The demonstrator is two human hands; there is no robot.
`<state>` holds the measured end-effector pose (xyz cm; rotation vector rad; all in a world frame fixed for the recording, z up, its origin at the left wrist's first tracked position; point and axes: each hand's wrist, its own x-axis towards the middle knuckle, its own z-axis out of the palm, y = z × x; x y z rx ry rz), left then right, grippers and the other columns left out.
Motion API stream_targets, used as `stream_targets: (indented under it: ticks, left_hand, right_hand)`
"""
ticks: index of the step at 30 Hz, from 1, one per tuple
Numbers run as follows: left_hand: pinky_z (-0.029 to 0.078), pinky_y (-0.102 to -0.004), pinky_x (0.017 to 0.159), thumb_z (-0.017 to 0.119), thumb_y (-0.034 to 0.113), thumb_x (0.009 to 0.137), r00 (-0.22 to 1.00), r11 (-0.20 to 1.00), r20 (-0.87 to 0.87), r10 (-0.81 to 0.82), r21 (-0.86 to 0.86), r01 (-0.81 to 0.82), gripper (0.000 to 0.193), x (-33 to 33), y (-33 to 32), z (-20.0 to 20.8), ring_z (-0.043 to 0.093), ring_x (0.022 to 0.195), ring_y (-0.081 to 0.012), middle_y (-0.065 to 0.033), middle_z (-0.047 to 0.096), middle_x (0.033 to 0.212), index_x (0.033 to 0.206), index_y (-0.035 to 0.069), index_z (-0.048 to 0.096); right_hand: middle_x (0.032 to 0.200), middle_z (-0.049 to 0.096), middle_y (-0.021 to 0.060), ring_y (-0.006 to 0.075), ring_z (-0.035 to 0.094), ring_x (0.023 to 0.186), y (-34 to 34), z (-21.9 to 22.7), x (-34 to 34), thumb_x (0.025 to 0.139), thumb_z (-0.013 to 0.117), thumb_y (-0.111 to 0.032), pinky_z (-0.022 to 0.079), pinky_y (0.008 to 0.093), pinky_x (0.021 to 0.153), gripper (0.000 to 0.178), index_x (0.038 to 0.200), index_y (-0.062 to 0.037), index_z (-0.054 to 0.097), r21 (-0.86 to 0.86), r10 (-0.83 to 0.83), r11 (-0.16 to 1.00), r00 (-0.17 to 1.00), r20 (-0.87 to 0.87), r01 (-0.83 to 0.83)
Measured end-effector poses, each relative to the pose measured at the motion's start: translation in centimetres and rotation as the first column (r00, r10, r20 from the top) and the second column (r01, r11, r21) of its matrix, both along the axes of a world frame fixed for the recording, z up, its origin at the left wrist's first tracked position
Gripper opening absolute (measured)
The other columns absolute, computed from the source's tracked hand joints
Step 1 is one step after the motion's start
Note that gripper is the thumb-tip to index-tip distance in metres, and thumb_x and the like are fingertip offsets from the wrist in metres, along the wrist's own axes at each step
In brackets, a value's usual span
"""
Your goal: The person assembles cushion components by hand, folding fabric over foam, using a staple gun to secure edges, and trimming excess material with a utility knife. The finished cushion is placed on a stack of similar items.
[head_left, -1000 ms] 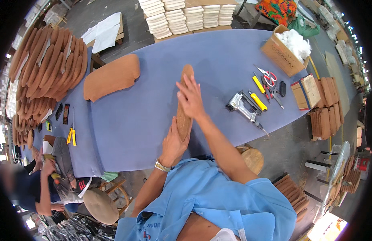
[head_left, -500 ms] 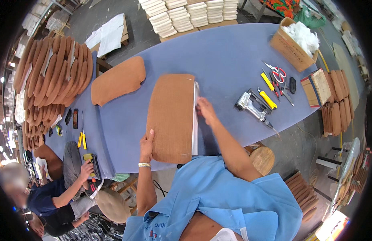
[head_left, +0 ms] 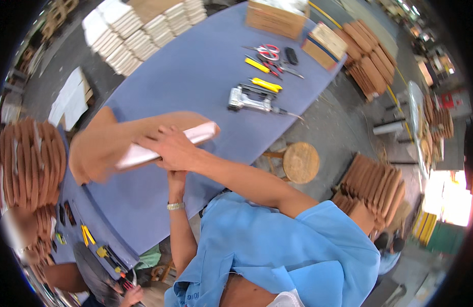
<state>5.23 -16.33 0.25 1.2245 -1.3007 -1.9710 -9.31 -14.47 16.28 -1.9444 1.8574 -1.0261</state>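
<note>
A brown fabric-covered cushion panel (head_left: 129, 134), blurred by motion, is tilted above the blue-grey tabletop with its white edge towards me. My right hand (head_left: 171, 148) lies across that edge, fingers curled over it. Below it, my left hand (head_left: 176, 176) comes up against the panel's near side; its fingers are hidden behind the right hand and the panel. Another brown panel (head_left: 104, 116) shows partly behind the tilted one.
A silver staple gun (head_left: 246, 100) with a hose lies right of the hands, near yellow-handled tools (head_left: 265, 85) and red-handled scissors (head_left: 269, 51). Stacked brown panels (head_left: 32, 163) stand at left. A co-worker's hand (head_left: 133, 295) is at lower left; a wooden stool (head_left: 301, 162) stands right.
The panel has gone from lying flat to tilted and turned, its white edge now facing me. My right hand has moved left onto that edge. The whole view has swung to the right.
</note>
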Motion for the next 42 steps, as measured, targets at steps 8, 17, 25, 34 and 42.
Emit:
stream_targets:
  ticks: [8,17,25,34,42]
  left_hand:
    - [0.056,-0.0332,0.1,0.073,0.011,0.098,0.834,0.853,0.421,-0.355,-0.219,0.474,0.048,3.3,7.9,1.8,0.068,0.115,-0.0195,-0.0136,0.069,0.131,0.143,-0.003,0.059]
    - [0.03,-0.0587,0.12,0.082,0.045,0.087,0.519,0.467,0.839,0.165,-0.53,0.708,0.089,-2.3,1.6,4.5,0.032,0.152,-0.0456,-0.0263,0.034,0.165,0.158,0.008,0.044]
    - [0.011,-0.0703,0.122,0.079,0.062,0.081,0.238,0.429,0.931,0.277,-0.341,0.836,0.111,-4.4,1.3,-2.0,0.008,0.156,-0.0569,-0.0332,0.011,0.171,0.166,0.011,0.029]
    - [0.02,-0.0655,0.123,0.072,0.02,0.085,0.268,0.313,0.888,0.374,-0.393,0.865,0.091,-4.4,1.1,-2.7,0.018,0.155,-0.0535,-0.0292,0.02,0.17,0.165,0.013,0.03]
    - [0.051,-0.0498,0.106,0.062,0.017,0.097,0.488,0.271,0.851,0.194,-0.525,0.807,0.05,-3.3,-1.5,2.0,0.051,0.139,-0.0479,-0.0228,0.053,0.153,0.147,0.018,0.06]
  right_hand:
    - [0.126,0.073,0.0151,0.0314,0.071,0.113,19.5,-15.6,-5.6,0.091,0.075,-0.032,0.055,0.0414,0.101,0.053,0.139,-0.0108,0.065,0.448,-0.379,0.878,0.819,0.431,0.17]
    - [0.121,0.063,0.0126,0.0228,0.067,0.086,46.2,-39.7,-10.5,0.101,0.067,-0.036,0.055,0.0338,0.065,0.047,0.138,-0.0097,0.055,0.973,-0.845,0.011,-0.518,0.132,0.23]
    - [0.106,0.062,0.0122,0.0251,0.06,0.073,48.4,-53.2,-12.4,0.101,0.05,-0.07,0.049,0.0355,0.055,0.071,0.134,-0.0068,0.054,0.996,-0.247,-0.035,-0.966,0.075,0.086]
    - [0.087,0.068,0.0139,0.0215,0.064,0.067,46.0,-55.1,-6.8,0.099,0.063,-0.062,0.057,0.0307,0.058,0.072,0.121,0.0058,0.06,0.901,-0.124,-0.115,-0.906,0.406,0.419]
    - [0.091,0.071,0.0105,0.0167,0.067,0.07,48.4,-54.6,10.2,0.104,0.059,-0.054,0.059,0.03,0.064,0.05,0.115,-0.0054,0.066,0.929,-0.198,0.298,-0.938,0.283,0.218]
